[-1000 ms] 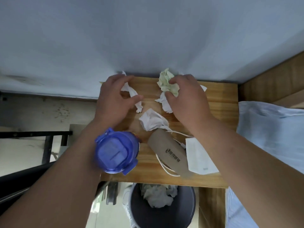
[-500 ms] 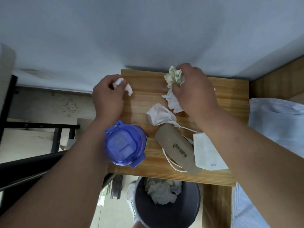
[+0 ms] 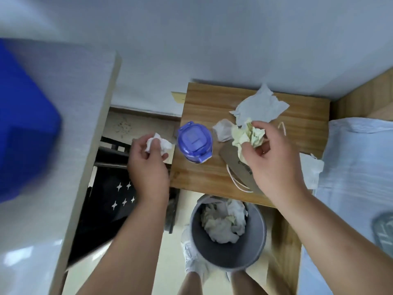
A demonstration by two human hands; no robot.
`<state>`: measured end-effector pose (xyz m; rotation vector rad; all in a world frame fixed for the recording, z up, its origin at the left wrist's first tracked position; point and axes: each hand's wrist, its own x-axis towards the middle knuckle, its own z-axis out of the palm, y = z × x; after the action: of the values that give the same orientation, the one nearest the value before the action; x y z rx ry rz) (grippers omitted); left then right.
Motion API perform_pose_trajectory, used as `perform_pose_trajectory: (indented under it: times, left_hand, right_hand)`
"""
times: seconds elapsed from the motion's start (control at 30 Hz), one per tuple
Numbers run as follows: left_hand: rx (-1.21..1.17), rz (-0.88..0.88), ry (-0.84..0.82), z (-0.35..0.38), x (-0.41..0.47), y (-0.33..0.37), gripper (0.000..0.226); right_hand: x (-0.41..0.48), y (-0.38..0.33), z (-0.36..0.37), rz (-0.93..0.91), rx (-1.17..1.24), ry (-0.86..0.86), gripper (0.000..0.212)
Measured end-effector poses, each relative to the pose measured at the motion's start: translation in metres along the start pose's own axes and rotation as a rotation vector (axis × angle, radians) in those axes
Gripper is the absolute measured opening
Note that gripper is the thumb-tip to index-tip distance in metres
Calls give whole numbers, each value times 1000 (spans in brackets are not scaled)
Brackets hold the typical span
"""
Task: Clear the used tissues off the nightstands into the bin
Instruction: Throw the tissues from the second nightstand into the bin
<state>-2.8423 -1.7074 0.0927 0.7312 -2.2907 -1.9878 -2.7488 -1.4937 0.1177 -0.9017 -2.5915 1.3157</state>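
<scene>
My left hand (image 3: 147,165) is closed around a small white crumpled tissue (image 3: 162,143), held off the left edge of the wooden nightstand (image 3: 204,103). My right hand (image 3: 274,165) grips a wad of yellowish-green tissues (image 3: 248,135) above the middle of the nightstand. A flat white tissue (image 3: 261,107) lies at the back of the top, and a smaller white crumpled tissue (image 3: 223,129) sits beside the wad. The grey bin (image 3: 253,250) stands on the floor in front of the nightstand, with crumpled tissues inside.
A blue-lidded bottle (image 3: 194,142) stands on the nightstand's left part. A brown cardboard sleeve (image 3: 231,158), a white cable (image 3: 234,182) and a white face mask (image 3: 311,167) lie on its right part. A bed (image 3: 357,158) is at right, a pale board (image 3: 63,145) at left.
Both hands have drawn back toward me with their tissues, the left one off the nightstand's left edge. A flat white tissue at the back is uncovered. The view has shifted.
</scene>
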Motion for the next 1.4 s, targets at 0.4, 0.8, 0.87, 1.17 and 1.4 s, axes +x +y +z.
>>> perform_pose_trajectory:
  times: [0.4,0.8,0.87,1.17,1.4]
  left_hand:
    - [138,-218,-147,-75,-104,-77,12]
    - [530,-506,-496,-82,-152,-222,20]
    - [565,-576,-533,-80,-154,-231,31]
    - [725,-399,-664,-76,-160,-198,15]
    - [546,6,-679,-11,-154,-97,14]
  right_hand:
    - [-144,56,19,36,125,3,37]
    - [-207,185,95,395,-151,-314,61]
    - [-211,196,98,436,-131,-350,65]
    - [-196,162,63,381,-150,-275,51]
    - [-118,96,-4,182,3,-48,27]
